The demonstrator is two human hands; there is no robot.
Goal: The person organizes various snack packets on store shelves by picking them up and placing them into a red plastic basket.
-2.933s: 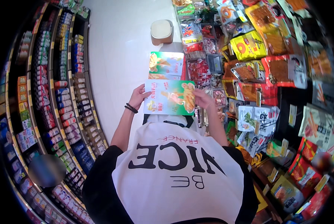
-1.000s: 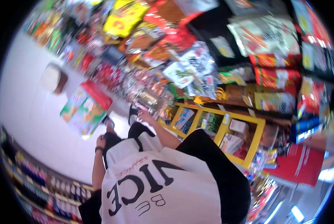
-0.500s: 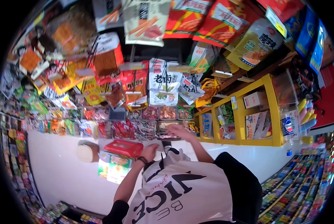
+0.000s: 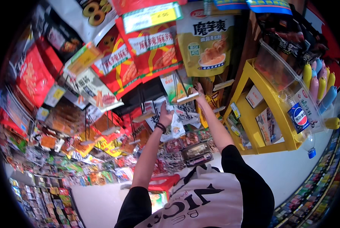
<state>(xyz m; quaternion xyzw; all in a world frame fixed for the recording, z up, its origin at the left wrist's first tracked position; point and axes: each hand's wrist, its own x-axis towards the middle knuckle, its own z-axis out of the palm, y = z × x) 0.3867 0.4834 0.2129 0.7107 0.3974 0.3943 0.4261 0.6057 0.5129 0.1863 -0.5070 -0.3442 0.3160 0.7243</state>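
Observation:
My left hand (image 4: 165,117), with a dark beaded bracelet at the wrist, lies against a white snack packet (image 4: 173,130) on the hanging rack. Its thumb stands apart from the fingers, and I see no grip on the packet. Farther right and a little higher, my right hand (image 4: 200,93) reaches in among the packets beside a pale price-tag holder (image 4: 187,98). Its fingers are partly hidden there. Close by hang a green-and-white packet (image 4: 173,86) and yellow packets (image 4: 214,99).
Red snack bags (image 4: 154,51) and a gold pouch (image 4: 205,41) hang above my hands. To the right stands a yellow shelf frame (image 4: 288,129) with boxes, a clear bin and a bottle (image 4: 310,146). Small packs in trays (image 4: 194,152) lie below; a red container (image 4: 164,183) is near my waist.
Both my hands have risen from the lower trays and waist height up to the hanging packets. The view has turned toward the right, bringing the gold pouch and yellow frame closer.

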